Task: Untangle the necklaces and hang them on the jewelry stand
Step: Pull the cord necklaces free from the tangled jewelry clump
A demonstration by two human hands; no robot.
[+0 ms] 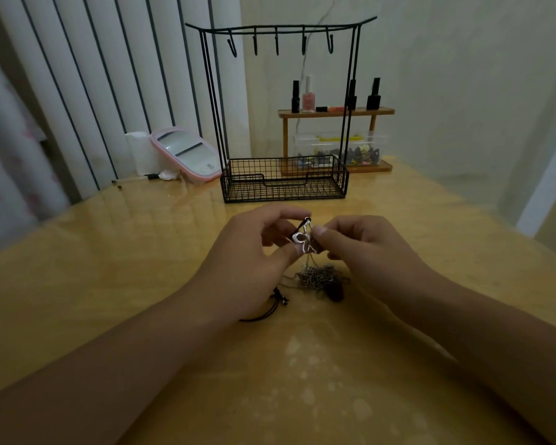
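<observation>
Dim light falls on a glossy yellow bench (pixel 109 268) set against a vertical blind on the left and a pale wall on the right. Near the middle, the left hand (pixel 251 252) and right hand (pixel 363 245) meet just above the surface, each grip pinched on the raised part of the necklaces (pixel 321 277): the left thumb and fingers clamp a silver pendant (pixel 299 239) with a black cord, the right fingertips nip the chain just beside it. From that pinch thin strands drop near-vertically to a knotted heap of chain lying on the bench directly below and slightly right, between the two wrists. A black cord end (pixel 270 308) trails out to the left under the left wrist. Both hands are about equally close to the heap. Straight beyond, on the far side, stands the stand (pixel 283 181), its five hooks (pixel 276 43) all bare and its wire basket holding nothing I can see. Bare bench lies between hands and stand, so the way forward looks open; the untangling seems barely begun. A pink mirror (pixel 187 152) leans far left, and a small wooden shelf (pixel 334 112) with bottles sits far right, behind the stand.
</observation>
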